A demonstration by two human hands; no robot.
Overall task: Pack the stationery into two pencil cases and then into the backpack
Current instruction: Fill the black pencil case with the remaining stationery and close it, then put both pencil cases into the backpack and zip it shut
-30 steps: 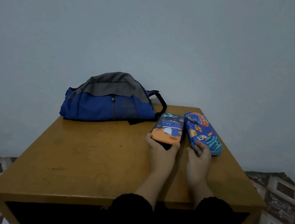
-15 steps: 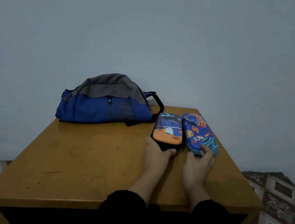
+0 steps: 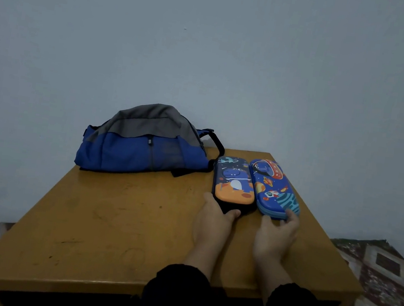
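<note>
Head view: left hand (image 3: 213, 219) grips dinosaur case (image 3: 234, 183); right hand (image 3: 276, 234) seemingly grips rocket case (image 3: 275, 189).

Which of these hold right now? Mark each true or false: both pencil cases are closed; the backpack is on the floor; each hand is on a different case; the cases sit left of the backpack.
1. Both pencil cases are closed. True: the dinosaur pencil case and the space pencil case show shut lids.
2. The backpack is on the floor. False: the backpack lies on the wooden table.
3. Each hand is on a different case. True: left hand at the dinosaur case, right hand at the space case.
4. The cases sit left of the backpack. False: right of it.
</note>
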